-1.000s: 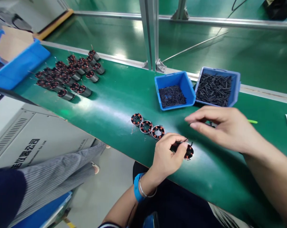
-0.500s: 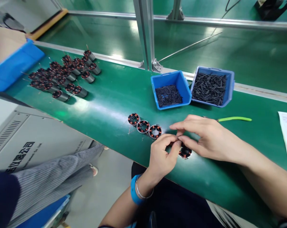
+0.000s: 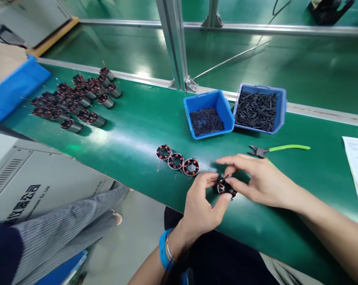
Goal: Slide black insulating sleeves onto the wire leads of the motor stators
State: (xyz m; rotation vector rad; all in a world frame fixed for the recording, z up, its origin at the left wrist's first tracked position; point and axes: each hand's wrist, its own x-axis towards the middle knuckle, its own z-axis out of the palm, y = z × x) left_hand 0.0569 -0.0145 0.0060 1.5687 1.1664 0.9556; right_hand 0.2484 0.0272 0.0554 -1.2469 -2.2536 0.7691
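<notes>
A wound motor stator with copper coils and a metal shell stands on the green bench. My left hand closes around it, fingertips behind and thumb at its near side. My right hand pinches a thin black piece between thumb and a finger at the stator's top, its index finger stretched out above. Fingers partly cover the stator. To the left, three more stators stand in a touching row with fine wires sticking out.
Two blue bins hold many short black pieces. Green-handled cutting pliers lie beyond my right hand. A cluster of stators stands at the far left, near a blue box. Paper lies at right. Another person's striped trouser leg shows lower left.
My left thumb has moved from the fingertip pinch down to the stator's near side. The hands have parted slightly, showing more of the stator. The pliers' jaws have come into sight.
</notes>
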